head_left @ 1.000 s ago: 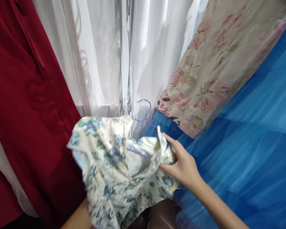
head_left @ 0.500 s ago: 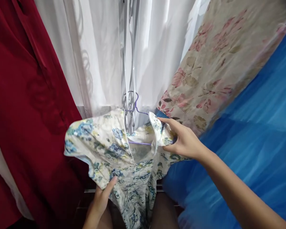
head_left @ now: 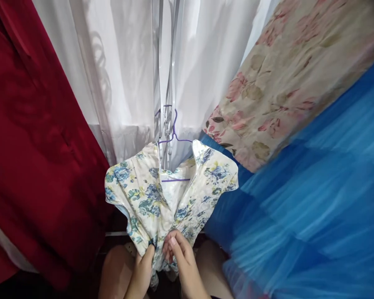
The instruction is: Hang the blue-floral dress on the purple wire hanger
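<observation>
A white dress [head_left: 156, 195] with blue and green flowers, cap sleeves and a V neck hangs on a purple wire hanger [head_left: 175, 124]. My left hand [head_left: 143, 263] grips its side near the waist, thumb on top of the fabric. Close beside it, my right hand [head_left: 182, 255] has its fingers curled against the front of the dress below the neckline, with the thumb near the forefinger. What those fingertips pinch is partly hidden. The dress's lower part bunches beneath both hands and drops out of sight between my knees.
Long red cloth [head_left: 50, 166] hangs at the left and white curtains [head_left: 124, 62] behind. A white metal stand [head_left: 173, 74] rises at the centre. To the right hang a beige cloth with pink flowers [head_left: 252, 95] and a blue tulle gown [head_left: 302, 195].
My right hand has let go of the dress's shoulder and come down to its front beside my left hand. The shoulder now lies spread out. My left hand keeps its hold.
</observation>
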The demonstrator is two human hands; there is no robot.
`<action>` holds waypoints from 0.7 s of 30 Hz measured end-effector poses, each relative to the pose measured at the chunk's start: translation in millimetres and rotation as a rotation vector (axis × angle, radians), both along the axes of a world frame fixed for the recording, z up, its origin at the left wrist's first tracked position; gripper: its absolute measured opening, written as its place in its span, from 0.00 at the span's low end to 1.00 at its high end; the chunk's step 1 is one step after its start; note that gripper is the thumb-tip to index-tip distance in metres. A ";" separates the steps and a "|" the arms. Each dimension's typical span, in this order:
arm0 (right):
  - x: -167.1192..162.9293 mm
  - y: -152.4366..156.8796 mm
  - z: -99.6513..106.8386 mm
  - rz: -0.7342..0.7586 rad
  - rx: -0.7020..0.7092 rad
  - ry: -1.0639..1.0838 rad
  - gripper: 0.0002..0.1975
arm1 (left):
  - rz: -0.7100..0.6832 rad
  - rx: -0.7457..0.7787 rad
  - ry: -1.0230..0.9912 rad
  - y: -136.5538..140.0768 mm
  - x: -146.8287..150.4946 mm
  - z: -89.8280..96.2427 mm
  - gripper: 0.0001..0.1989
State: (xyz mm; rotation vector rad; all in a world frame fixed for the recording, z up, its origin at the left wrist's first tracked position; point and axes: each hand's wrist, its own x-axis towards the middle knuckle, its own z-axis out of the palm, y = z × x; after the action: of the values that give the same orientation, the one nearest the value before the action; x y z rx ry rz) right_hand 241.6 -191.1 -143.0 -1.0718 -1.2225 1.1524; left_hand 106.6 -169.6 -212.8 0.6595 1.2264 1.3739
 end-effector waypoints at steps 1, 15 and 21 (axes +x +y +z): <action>-3.8 3.1 1.6 0.017 -0.001 0.012 0.21 | -0.033 0.010 -0.011 -4.8 2.0 3.5 0.23; 11.4 19.2 23.9 -0.002 -0.092 0.138 0.19 | -0.144 0.061 -0.160 -24.2 21.2 27.0 0.21; 14.3 15.9 26.2 -0.021 -0.067 0.069 0.18 | -0.136 0.044 -0.131 -30.4 28.7 25.7 0.20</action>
State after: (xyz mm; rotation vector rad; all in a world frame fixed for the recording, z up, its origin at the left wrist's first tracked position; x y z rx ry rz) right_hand 255.9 -175.2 -116.8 -1.0835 -1.1230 1.2124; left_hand 135.4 -200.0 -187.2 0.6610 1.0320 1.3125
